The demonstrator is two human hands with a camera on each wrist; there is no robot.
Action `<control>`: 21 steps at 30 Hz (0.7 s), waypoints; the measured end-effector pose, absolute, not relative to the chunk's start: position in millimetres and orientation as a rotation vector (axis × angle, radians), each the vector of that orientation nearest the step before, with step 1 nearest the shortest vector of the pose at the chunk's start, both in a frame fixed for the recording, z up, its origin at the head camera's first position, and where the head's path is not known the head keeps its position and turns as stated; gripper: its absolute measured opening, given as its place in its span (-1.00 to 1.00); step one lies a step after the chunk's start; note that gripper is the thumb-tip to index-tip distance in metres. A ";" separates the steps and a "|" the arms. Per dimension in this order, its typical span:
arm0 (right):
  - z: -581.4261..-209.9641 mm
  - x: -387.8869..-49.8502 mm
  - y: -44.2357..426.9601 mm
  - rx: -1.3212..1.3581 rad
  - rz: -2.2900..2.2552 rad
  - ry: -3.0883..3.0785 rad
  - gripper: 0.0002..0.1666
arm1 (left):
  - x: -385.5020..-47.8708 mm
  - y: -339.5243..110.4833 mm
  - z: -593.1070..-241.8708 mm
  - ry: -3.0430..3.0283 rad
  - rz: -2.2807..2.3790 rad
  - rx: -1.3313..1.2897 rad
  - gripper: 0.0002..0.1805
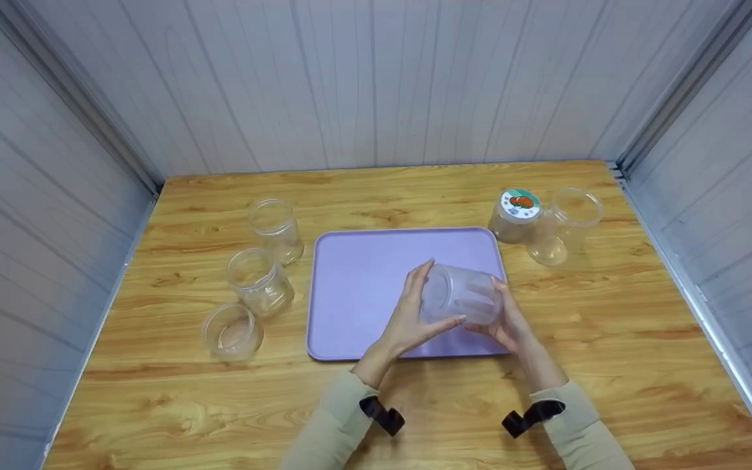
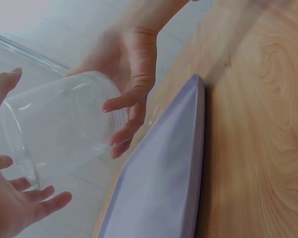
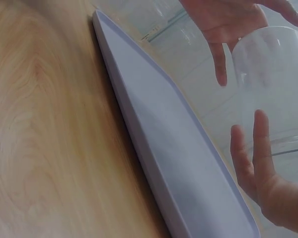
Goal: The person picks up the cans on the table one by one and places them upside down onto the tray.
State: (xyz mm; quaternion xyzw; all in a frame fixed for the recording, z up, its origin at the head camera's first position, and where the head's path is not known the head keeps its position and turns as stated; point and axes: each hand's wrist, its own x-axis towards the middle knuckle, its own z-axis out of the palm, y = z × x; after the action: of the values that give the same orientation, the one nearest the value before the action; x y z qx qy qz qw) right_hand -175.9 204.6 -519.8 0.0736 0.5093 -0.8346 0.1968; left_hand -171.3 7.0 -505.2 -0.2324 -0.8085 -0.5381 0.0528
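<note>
A clear plastic jar (image 1: 461, 295) lies on its side in the air above the purple tray (image 1: 356, 294), held between both hands. My left hand (image 1: 408, 320) grips its left end, thumb below and fingers behind. My right hand (image 1: 510, 320) grips the right end. In the left wrist view the jar (image 2: 64, 124) has the right hand (image 2: 134, 74) round its ridged end, and the left hand (image 2: 15, 198) at the other end. The right wrist view shows the jar (image 3: 273, 79) between the left hand (image 3: 228, 25) and the right hand (image 3: 278, 188).
On the wooden table (image 1: 173, 405), left of the tray, stand clear jars (image 1: 276, 232), (image 1: 260, 282) and a shorter clear container (image 1: 232, 331). Behind the tray's right side are a jar with a printed lid (image 1: 515, 214) and more clear jars (image 1: 575, 212). Pale panel walls (image 1: 376, 85) enclose the table.
</note>
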 end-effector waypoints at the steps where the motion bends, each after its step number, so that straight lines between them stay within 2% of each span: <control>1: -520.1 -175.7 204.2 0.197 -2.336 1.419 -0.53 | -171.3 7.2 -505.1 -2.453 -1.640 -0.708 0.06; 21: -521.6 -175.3 200.1 0.164 -2.324 1.337 -0.55 | -171.8 6.1 -497.1 -2.443 -1.718 -0.612 -0.07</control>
State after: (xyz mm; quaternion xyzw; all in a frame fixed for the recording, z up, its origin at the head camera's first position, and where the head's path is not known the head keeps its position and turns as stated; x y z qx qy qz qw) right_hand -175.3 200.1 -521.6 0.0594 0.4848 -0.8429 0.2258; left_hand -171.8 6.1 -497.1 -0.2005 -0.8005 -0.5628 0.0466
